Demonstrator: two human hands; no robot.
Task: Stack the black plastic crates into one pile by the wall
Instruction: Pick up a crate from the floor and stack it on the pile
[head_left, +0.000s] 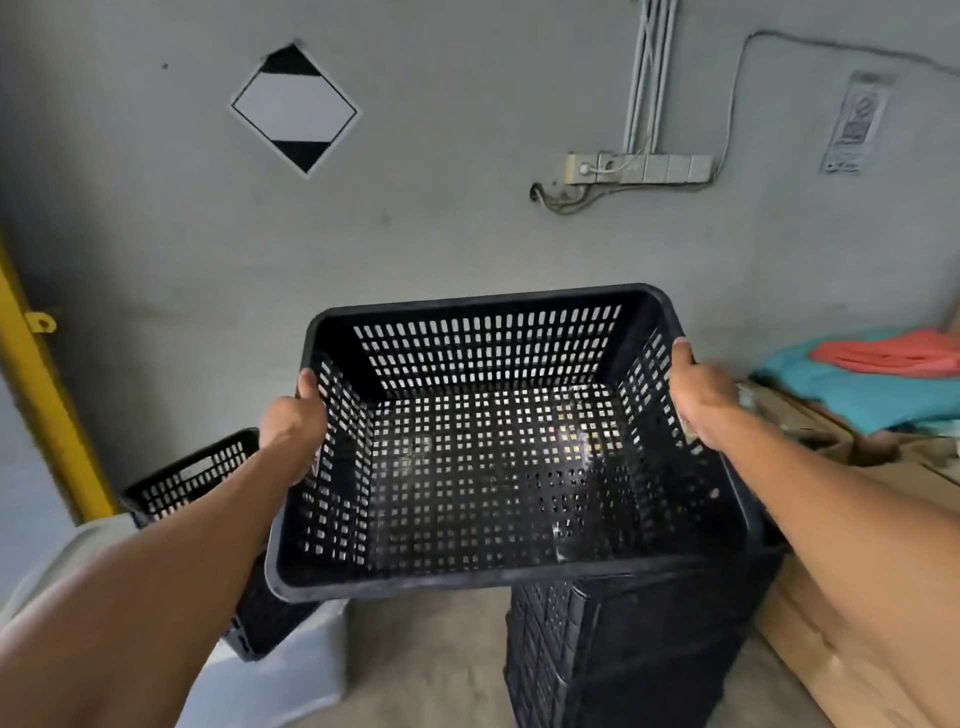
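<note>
Black perforated crate (498, 447) held in the air before the grey wall (467, 234), left hand (292, 428) and right hand (698, 395) each closed in a grip on a side rim, stack of black crates (623, 654) on the floor below, another crate (192, 475) at left.

The held crate (498, 467) is black plastic, its walls and floor pierced with small slots, the finish mostly matt with a faint sheen on the rim and a few glints off the floor. The stack of crates (639, 649) below it and the crate at the left (192, 475) look like the same slotted black plastic. The wall (467, 234) is grey plaster — matt, slightly blotchy. The floor (431, 665) is rough, dull concrete. A yellow post (47, 395) has smooth, painted metal. The boxes at the right (831, 675) are plain brown cardboard, with soft folded cloth (878, 379) — teal and coral — beyond them.
</note>
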